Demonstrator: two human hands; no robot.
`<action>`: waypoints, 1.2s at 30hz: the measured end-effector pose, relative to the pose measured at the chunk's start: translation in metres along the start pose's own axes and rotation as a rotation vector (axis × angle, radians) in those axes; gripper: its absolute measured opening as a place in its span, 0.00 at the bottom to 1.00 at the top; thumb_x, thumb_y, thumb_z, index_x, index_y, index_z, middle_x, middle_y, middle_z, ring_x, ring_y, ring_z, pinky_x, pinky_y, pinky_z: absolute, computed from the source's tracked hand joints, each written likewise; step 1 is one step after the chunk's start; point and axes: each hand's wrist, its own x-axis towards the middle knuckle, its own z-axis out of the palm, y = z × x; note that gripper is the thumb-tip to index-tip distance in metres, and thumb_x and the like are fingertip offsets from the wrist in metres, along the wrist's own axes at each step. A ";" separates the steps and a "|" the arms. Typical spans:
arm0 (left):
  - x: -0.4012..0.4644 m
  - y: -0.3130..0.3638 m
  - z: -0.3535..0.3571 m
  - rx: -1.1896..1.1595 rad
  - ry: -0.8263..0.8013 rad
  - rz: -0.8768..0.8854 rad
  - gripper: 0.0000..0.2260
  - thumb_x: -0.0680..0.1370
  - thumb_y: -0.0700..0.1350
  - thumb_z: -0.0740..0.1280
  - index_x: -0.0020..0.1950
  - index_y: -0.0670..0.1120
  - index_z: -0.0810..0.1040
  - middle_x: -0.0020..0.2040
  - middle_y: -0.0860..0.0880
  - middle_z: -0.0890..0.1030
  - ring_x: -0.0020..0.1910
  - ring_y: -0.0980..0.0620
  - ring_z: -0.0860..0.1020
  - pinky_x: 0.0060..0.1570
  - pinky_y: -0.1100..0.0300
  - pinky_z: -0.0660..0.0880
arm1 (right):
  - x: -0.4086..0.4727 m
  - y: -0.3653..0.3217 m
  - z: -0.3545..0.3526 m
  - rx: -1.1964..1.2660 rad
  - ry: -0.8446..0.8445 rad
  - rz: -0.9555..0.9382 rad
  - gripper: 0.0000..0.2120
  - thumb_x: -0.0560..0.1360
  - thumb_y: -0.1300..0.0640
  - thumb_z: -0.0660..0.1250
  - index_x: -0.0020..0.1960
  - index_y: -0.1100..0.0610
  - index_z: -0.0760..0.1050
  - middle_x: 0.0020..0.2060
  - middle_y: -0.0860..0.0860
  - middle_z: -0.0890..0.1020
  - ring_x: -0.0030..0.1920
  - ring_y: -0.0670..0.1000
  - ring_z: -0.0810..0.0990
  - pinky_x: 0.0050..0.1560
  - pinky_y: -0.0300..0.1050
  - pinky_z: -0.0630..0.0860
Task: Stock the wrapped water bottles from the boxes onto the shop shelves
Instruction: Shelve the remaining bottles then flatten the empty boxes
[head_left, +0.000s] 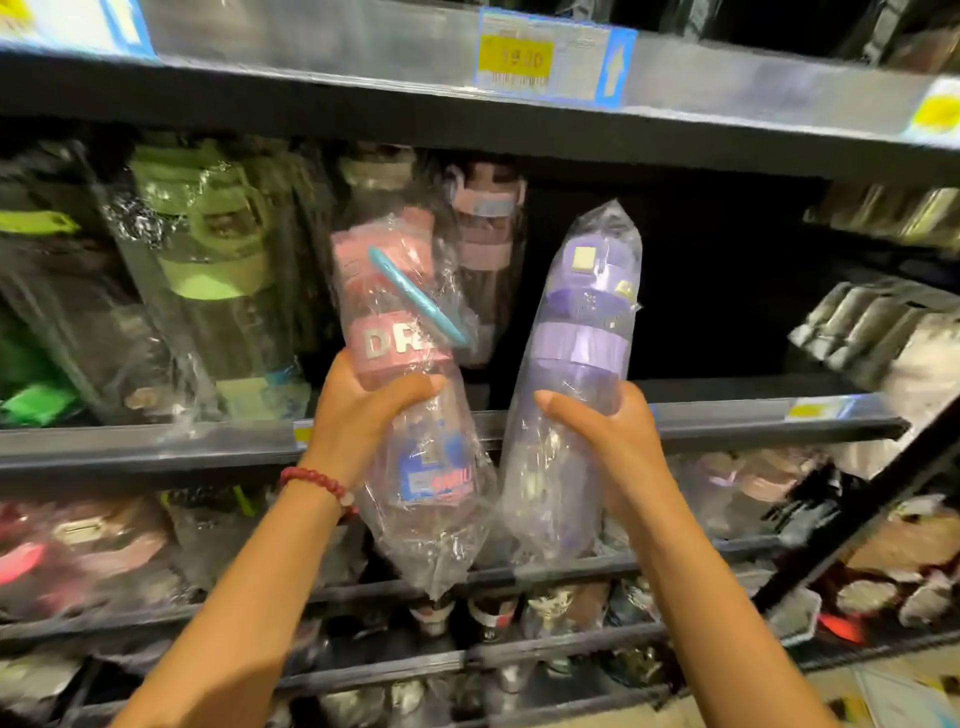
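Here, both hands are raised in front of a dark metal shop shelf (675, 415), each holding one bottle. The left hand (358, 415) grips a pink-lidded clear plastic water bottle in a crinkled transparent wrap (410, 374), with a pale blue strap lying across its upper part. The thumb (410, 392) curls over the near side of the bottle just below the pink band with white letters, and the other fingers wrap round the far left side, mostly hidden. The bottle tilts with its lid up and leftward; its base and the loose end of the wrap hang below the hand. A red beaded bracelet (317, 480) sits on that wrist.

The right hand (608, 431) grasps a purple translucent water bottle in a clear plastic wrap (576, 332). Its thumb (561, 408) presses across the near face under the purple band, while the fingers close round the right side, only partly seen. This bottle leans slightly right, its lid up in front of the dark gap on the shelf.

The two bottles' lower ends lie close together, the wraps seeming to touch. Behind, green wrapped bottles (208, 270) and another pink wrapped bottle (485, 234) stand on the shelf. A yellow price label (517, 60) is fixed to the shelf edge above.
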 end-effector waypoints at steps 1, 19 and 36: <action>0.005 0.002 0.001 -0.007 -0.011 0.005 0.19 0.55 0.49 0.75 0.44 0.51 0.81 0.39 0.52 0.84 0.40 0.53 0.82 0.40 0.58 0.79 | 0.007 -0.005 -0.002 0.025 -0.029 0.006 0.22 0.62 0.52 0.76 0.53 0.59 0.77 0.43 0.55 0.84 0.42 0.53 0.84 0.39 0.45 0.78; 0.069 0.023 0.018 -0.120 0.065 0.017 0.33 0.56 0.51 0.80 0.53 0.35 0.74 0.48 0.40 0.79 0.52 0.43 0.80 0.58 0.41 0.75 | 0.084 -0.028 -0.010 0.375 -0.081 0.114 0.13 0.69 0.55 0.72 0.50 0.60 0.78 0.36 0.52 0.84 0.39 0.52 0.84 0.42 0.48 0.79; 0.086 0.000 0.046 -0.061 0.492 0.058 0.19 0.69 0.37 0.74 0.54 0.44 0.68 0.45 0.51 0.74 0.42 0.59 0.75 0.38 0.66 0.73 | 0.108 -0.004 0.002 0.376 0.395 -0.093 0.23 0.70 0.58 0.73 0.60 0.58 0.66 0.51 0.52 0.77 0.49 0.50 0.80 0.47 0.43 0.78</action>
